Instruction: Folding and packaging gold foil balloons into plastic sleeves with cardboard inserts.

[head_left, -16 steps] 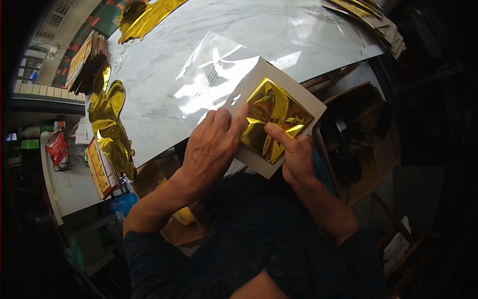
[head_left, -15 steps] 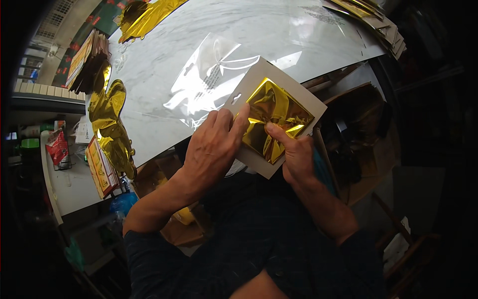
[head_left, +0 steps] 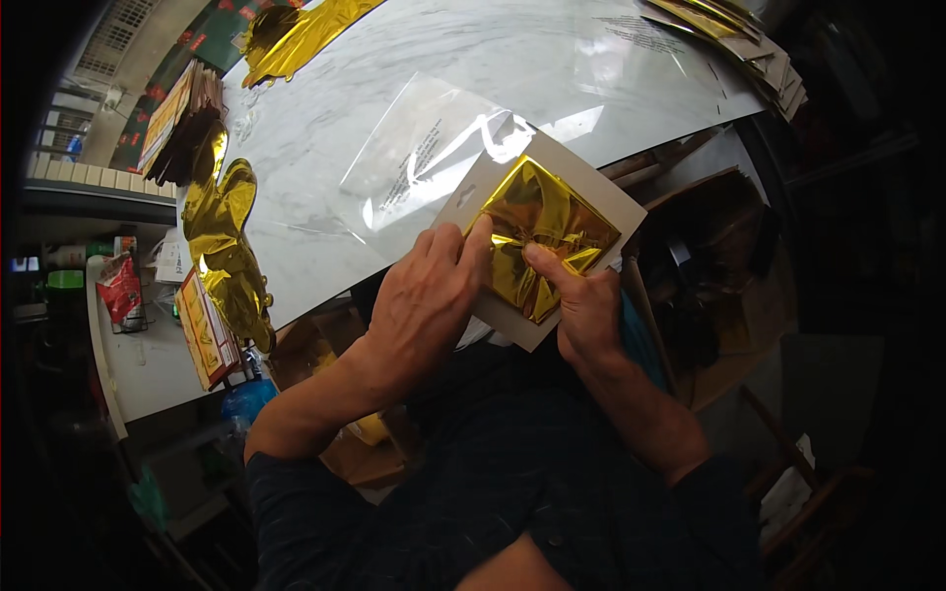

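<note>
A white card (head_left: 616, 197) with a hang hole is held tilted over the table's front edge. On its face lies a folded gold foil sheet (head_left: 532, 192), which looks like a flattened foil balloon. My right hand (head_left: 589, 310) grips the card's lower right side, its thumb pressing the foil near the middle. My left hand (head_left: 424, 291) is closed at the card's left edge, the index fingertip against the foil's left corner; its thumb is hidden. A clear plastic bag (head_left: 414, 128) lies on the table beside the card and meets its upper left corner.
On the marbled table (head_left: 315, 187), gold foil pieces (head_left: 222, 227) hang over the left edge and lie (head_left: 305, 44) at the back. Card stacks stand at left (head_left: 177, 118) and far right (head_left: 749, 49). An open cardboard box (head_left: 729, 364) sits below, right.
The clear bag beside the card has shifted and lies flatter, its glare now nearer the card's upper corner. My left hand has dropped slightly along the card's edge; the right hand barely moved.
</note>
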Available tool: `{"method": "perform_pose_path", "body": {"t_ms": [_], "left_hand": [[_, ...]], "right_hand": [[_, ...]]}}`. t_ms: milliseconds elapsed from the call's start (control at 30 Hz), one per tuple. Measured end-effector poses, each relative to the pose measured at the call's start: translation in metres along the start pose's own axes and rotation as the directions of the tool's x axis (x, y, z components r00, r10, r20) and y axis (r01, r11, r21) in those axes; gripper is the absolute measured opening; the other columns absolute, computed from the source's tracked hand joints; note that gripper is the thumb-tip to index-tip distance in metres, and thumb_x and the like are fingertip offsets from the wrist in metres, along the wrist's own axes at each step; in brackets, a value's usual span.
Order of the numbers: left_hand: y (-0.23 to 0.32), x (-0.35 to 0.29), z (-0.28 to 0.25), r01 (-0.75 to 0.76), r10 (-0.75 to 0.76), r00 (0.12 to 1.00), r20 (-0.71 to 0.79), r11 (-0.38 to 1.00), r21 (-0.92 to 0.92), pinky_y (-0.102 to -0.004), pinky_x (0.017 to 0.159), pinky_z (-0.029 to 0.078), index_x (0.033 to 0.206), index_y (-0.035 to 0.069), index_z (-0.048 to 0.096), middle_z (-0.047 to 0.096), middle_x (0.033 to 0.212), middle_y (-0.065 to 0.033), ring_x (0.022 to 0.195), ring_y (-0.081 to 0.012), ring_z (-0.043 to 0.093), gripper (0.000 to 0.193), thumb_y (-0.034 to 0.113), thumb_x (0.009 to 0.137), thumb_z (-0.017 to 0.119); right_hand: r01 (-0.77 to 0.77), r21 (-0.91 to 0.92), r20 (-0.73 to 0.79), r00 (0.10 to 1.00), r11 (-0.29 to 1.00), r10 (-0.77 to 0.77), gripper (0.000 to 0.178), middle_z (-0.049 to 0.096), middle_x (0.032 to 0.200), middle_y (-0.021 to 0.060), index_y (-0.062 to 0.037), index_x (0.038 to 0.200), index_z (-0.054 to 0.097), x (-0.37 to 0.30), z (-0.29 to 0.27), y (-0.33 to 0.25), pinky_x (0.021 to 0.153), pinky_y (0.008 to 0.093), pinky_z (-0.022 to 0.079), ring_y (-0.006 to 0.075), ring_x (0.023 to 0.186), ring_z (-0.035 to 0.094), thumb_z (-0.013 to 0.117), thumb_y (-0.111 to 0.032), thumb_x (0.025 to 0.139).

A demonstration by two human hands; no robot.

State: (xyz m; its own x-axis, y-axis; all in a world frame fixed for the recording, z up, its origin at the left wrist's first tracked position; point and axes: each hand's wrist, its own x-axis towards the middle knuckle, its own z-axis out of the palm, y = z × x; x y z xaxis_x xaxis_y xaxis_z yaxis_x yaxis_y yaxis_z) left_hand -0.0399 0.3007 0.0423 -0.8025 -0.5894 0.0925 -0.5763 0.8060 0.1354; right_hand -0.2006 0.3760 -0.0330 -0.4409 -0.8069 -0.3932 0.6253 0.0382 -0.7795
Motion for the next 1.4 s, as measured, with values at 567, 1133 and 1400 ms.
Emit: {"method": "perform_pose_path", "body": {"t_ms": [567, 1133, 1400], "left_hand": [[-0.008, 0.061, 0.013, -0.021, 0.064, 0.977, -0.202, 0.978, 0.208, -0.0312, 0.063, 0.055, 0.112, -0.005, 0.059, 0.057, 0.094, -0.0125, 0.087, -0.0235, 0.062, 0.033, 0.011, 0.084, 0.068], [0.0, 0.061, 0.015, -0.104, 0.155, 0.962, -0.226, 0.969, 0.223, -0.0308, 0.059, 0.053, 0.095, -0.001, 0.058, 0.051, 0.086, -0.0095, 0.082, -0.0213, 0.06, 0.015, 0.006, 0.083, 0.065], [0.002, 0.042, 0.01, -0.014, 0.041, 0.989, -0.141, 0.983, 0.185, -0.0335, 0.063, 0.055, 0.125, -0.004, 0.057, 0.057, 0.095, -0.0117, 0.086, -0.0241, 0.063, 0.041, 0.007, 0.086, 0.064]], "right_hand": [[-0.06, 0.004, 0.03, 0.998, 0.998, 0.06, 0.033, 0.075, 0.107, 0.0102, 0.0063, 0.118, 0.069, -0.004, 0.003, 0.003, 0.081, 0.0287, 0.058, 0.0155, 0.091, 0.072, 0.08, -0.003, 0.089], [-0.095, -0.013, 0.036, 0.995, 0.995, 0.095, 0.029, 0.075, 0.107, 0.01, 0.0062, 0.116, 0.069, -0.006, 0.0, 0.002, 0.079, 0.028, 0.059, 0.0153, 0.089, 0.073, 0.079, -0.002, 0.091], [-0.038, 0.045, 0.013, 0.999, 0.998, 0.037, 0.032, 0.074, 0.11, 0.0088, 0.0041, 0.12, 0.068, -0.005, 0.001, 0.002, 0.084, 0.0281, 0.058, 0.0149, 0.095, 0.072, 0.078, -0.002, 0.09]]}}
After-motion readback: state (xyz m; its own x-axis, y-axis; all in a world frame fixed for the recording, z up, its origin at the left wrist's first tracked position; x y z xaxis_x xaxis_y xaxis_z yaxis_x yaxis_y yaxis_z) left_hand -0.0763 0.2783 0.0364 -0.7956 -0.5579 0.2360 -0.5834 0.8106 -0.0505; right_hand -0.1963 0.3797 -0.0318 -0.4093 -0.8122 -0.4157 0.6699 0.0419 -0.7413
